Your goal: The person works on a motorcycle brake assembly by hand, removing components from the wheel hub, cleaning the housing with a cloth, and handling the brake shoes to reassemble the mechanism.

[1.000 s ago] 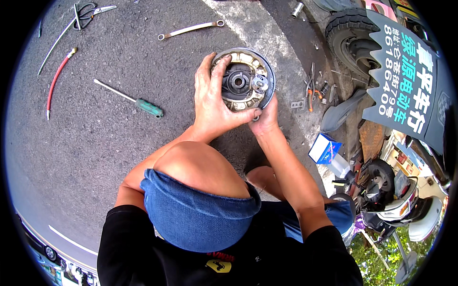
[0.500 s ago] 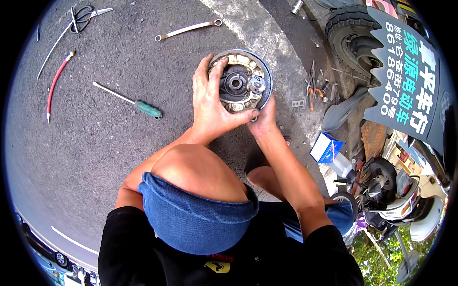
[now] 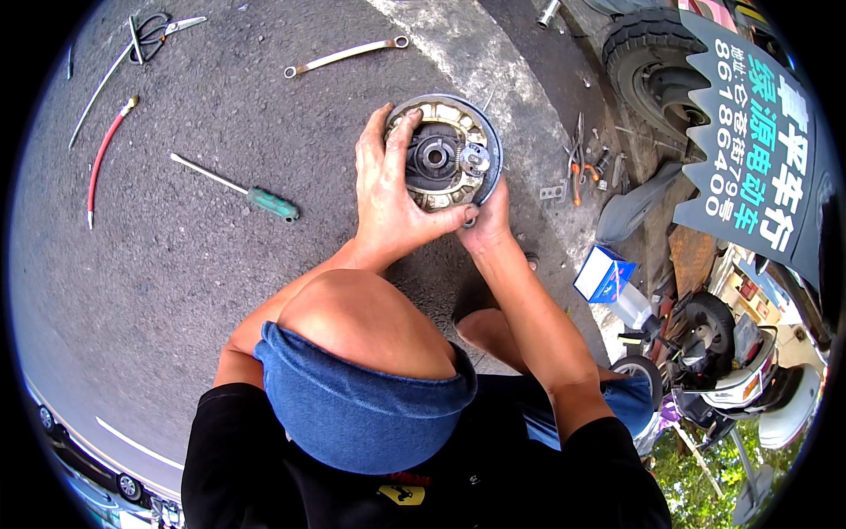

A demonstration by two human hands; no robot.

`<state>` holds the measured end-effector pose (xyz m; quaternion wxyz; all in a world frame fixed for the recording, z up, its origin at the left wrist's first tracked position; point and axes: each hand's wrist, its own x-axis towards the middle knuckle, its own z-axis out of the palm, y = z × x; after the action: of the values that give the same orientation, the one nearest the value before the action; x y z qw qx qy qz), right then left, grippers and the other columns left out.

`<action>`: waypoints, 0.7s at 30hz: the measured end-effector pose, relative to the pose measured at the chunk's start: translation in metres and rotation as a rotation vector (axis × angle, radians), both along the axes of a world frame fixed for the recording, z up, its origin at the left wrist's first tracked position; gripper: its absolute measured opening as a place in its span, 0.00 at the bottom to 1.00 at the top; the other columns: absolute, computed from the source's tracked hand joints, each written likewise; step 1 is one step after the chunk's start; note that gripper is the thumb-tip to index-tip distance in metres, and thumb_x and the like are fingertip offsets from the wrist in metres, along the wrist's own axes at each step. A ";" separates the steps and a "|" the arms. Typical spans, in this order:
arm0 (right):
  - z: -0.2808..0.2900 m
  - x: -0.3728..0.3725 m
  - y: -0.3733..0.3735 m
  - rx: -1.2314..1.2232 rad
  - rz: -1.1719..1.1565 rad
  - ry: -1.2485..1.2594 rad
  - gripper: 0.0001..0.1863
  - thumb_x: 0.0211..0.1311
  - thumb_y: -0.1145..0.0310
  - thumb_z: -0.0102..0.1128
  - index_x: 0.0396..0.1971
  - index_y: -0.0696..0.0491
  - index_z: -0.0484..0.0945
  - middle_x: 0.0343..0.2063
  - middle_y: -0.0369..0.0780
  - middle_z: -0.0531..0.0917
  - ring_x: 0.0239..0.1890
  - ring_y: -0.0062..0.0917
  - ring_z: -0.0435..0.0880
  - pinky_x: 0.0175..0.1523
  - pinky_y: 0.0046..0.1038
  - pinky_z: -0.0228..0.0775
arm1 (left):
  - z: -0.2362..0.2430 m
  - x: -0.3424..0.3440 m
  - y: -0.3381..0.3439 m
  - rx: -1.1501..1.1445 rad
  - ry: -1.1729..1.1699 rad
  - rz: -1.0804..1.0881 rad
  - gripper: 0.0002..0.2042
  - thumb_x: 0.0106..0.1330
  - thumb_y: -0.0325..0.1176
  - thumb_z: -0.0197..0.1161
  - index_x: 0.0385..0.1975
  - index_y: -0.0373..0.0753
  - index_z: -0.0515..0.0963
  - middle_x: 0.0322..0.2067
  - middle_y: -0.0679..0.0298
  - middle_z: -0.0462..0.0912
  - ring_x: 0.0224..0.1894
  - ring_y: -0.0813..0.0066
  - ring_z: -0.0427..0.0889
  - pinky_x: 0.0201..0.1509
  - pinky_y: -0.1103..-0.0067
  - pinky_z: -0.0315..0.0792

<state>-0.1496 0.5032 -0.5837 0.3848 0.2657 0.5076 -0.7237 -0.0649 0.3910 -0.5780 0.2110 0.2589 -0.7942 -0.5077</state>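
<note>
A round drum brake assembly (image 3: 445,189) is held up between my two hands, its open face toward me. Curved brake shoes ring its inside, around a dark hub with a central hole; a small metal cam piece sits at the right. My left hand (image 3: 388,189) wraps the left side, fingers over the upper left rim and thumb along the bottom edge. From below and right, my right hand (image 3: 489,219) grips it, most of its fingers hidden behind the assembly. Nearest on the ground lies a screwdriver (image 3: 271,203) with a green handle.
A double-ended ring wrench (image 3: 345,57) lies beyond the assembly. At left are a red hose (image 3: 104,163) and scissors (image 3: 167,31). Orange-handled pliers (image 3: 577,163) lie right, near a loose tyre (image 3: 652,70), a blue box (image 3: 603,275) and a parked scooter (image 3: 740,379).
Both hands keep the same hold on the brake assembly, which has hardly moved. In the lower left background, a dark car has shifted along the road.
</note>
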 end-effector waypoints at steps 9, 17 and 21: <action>0.002 -0.002 0.001 -0.007 0.007 -0.017 0.25 0.69 0.50 0.41 0.52 0.54 0.74 0.49 0.40 0.80 0.49 0.28 0.80 0.56 0.33 0.74 | 0.000 -0.001 0.002 0.006 -0.008 -0.008 0.54 0.28 0.52 0.80 0.61 0.39 0.62 0.61 0.37 0.56 0.62 0.37 0.60 0.63 0.52 0.59; 0.002 -0.003 0.005 -0.009 0.054 -0.005 0.29 0.72 0.44 0.37 0.55 0.52 0.71 0.51 0.39 0.78 0.53 0.26 0.78 0.58 0.32 0.71 | -0.001 0.000 0.002 0.028 -0.012 -0.005 0.54 0.28 0.52 0.80 0.62 0.39 0.62 0.61 0.37 0.56 0.62 0.37 0.59 0.63 0.52 0.59; 0.007 -0.003 0.003 0.036 0.082 0.056 0.27 0.72 0.45 0.38 0.55 0.52 0.72 0.50 0.37 0.79 0.52 0.25 0.78 0.56 0.31 0.72 | -0.005 0.004 0.003 0.031 -0.032 -0.001 0.56 0.32 0.63 0.76 0.62 0.35 0.62 0.61 0.40 0.58 0.64 0.44 0.61 0.64 0.58 0.62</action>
<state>-0.1523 0.5065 -0.5765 0.3949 0.2313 0.5416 -0.7052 -0.0611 0.3937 -0.5831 0.1939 0.2699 -0.7895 -0.5159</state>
